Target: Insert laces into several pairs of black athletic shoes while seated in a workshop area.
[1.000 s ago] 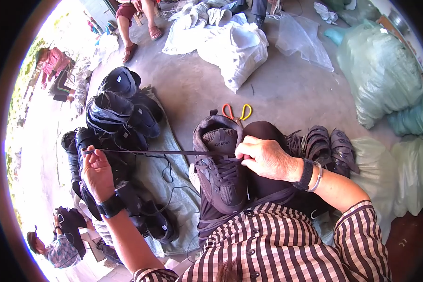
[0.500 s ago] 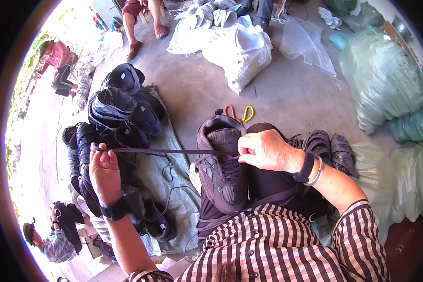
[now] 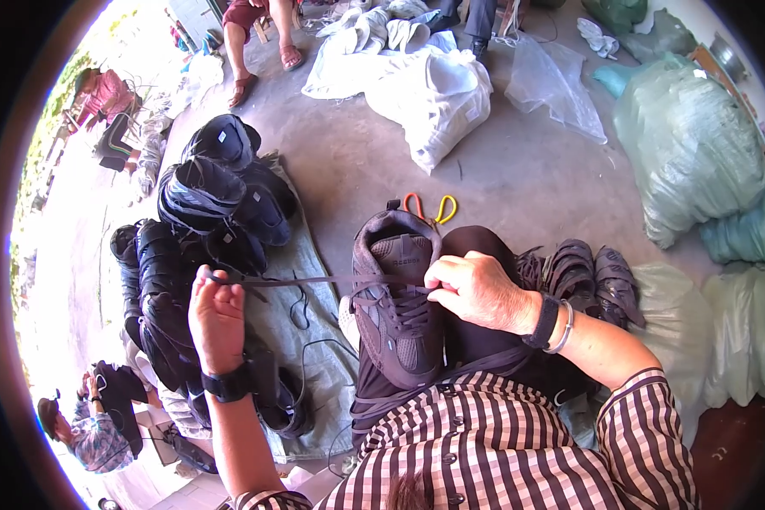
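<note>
Shoelace (image 3: 323, 280), left grip (image 3: 218, 323) pinching, right grip (image 3: 484, 293) pinching

- A single view is given, taken through the left one of two fisheye cameras worn side by side on the person's head.
- The lens is pointed down and forward, so that the dark shoe (image 3: 395, 319) on the lap is seen from above, near the picture's middle.
- Nearer the wearer than the shoe, the checked shirt (image 3: 518, 438) is looked down upon, and the forearms (image 3: 245, 446) are brought in from the lower edge.
- The shoe is viewed at close range; the white sack (image 3: 438, 110), beyond it, is seen from farther off.
- A wide sweep is taken in, from a seated person (image 3: 109, 98) far left of the shoe to a pale green bag (image 3: 688, 149) right of it.
</note>
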